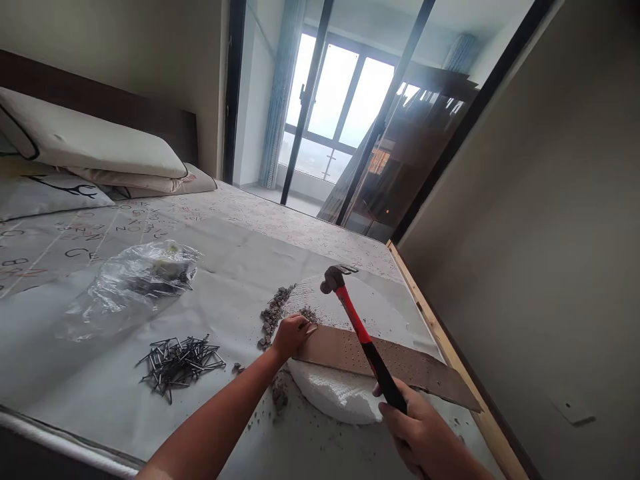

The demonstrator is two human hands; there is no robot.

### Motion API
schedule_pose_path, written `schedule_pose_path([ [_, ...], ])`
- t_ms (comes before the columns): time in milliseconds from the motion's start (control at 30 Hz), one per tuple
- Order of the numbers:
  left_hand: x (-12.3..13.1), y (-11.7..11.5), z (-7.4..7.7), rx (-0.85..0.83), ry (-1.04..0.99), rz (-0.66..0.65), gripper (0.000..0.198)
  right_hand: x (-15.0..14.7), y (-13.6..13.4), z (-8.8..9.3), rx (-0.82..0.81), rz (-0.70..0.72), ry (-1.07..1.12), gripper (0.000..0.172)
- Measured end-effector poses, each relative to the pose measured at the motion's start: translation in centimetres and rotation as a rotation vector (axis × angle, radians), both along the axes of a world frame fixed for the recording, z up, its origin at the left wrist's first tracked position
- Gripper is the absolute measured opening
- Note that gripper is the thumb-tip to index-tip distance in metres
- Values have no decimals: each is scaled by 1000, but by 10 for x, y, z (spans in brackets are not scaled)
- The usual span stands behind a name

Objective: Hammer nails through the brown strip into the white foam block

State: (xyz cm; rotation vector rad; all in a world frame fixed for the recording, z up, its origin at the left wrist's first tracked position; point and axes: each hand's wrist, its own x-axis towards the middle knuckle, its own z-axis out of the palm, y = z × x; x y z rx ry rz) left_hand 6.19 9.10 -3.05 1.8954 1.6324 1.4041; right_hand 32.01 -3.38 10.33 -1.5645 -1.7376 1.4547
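My right hand [420, 427] is wrapped round the black grip of a claw hammer [356, 320], whose dark head is raised beyond a brown board [340, 347]. Many small holes dot the board, which lies across a white foam block [335, 393] with a broken near edge. At the board's left end my left hand [291, 335] is closed, its fingertips pinched together close to the surface; whatever they hold is too small to make out. Left of that arm, a heap of nails [183, 363] rests on the pale sheet.
Grey crumbs [274, 313] line the foam's left side. A clear plastic bag [140, 277] with dark contents lies behind the nails. Pillows [100, 143] are stacked at the back left. A wooden rail [425, 313] borders the bed on the right, beside the wall.
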Motion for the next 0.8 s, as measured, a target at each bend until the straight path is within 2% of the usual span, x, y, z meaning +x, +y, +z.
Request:
schedule_pose_path([
  [100,0,-1,1,-12,-2,3,20,-4,-2,1,-23,59,-37,25],
  [200,-1,-2,2,-35,11,10,21,-7,-2,-3,-134,68,-35,26],
  [367,-1,-4,3,-22,20,1,19,-10,2,-2,-25,47,-30,26],
  [500,-2,-4,4,-26,35,32,20,-17,0,3,-151,69,-93,12],
  [567,-2,-5,5,-23,34,28,20,-17,0,4,-86,68,-81,11],
  [633,-2,-5,5,-22,23,16,18,-15,0,4,66,46,-64,12],
  [700,-2,-6,6,-36,9,20,17,-14,0,2,111,20,-70,12],
  [800,-2,-6,6,-60,-5,31,18,-15,-2,-4,-39,32,-81,8],
])
